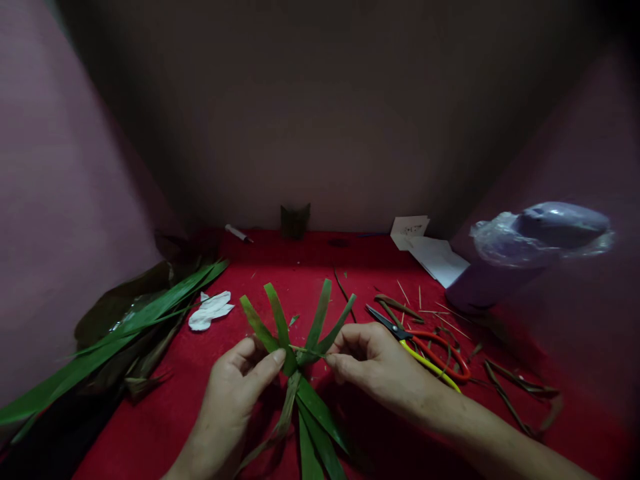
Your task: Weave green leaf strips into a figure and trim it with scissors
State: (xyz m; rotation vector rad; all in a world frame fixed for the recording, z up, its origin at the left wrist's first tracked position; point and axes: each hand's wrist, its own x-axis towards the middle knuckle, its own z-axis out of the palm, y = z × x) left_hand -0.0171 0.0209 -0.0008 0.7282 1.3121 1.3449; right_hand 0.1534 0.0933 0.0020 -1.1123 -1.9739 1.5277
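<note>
Green leaf strips [321,417] up close, L hand [240,383] pinching 'em, R hand [375,363] pinching thin sliver [306,350]

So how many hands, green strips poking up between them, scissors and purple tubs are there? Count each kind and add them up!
Left hand and right hand: 2
Green strips poking up: 4
Scissors: 1 pair
Purple tub: 1
Total: 8

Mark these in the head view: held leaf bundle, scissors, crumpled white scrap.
Held leaf bundle [311,401]: head view, on a lower green blade.
Scissors [401,335]: head view, near the pivot.
Crumpled white scrap [212,312]: head view, middle of its upper side.
</note>
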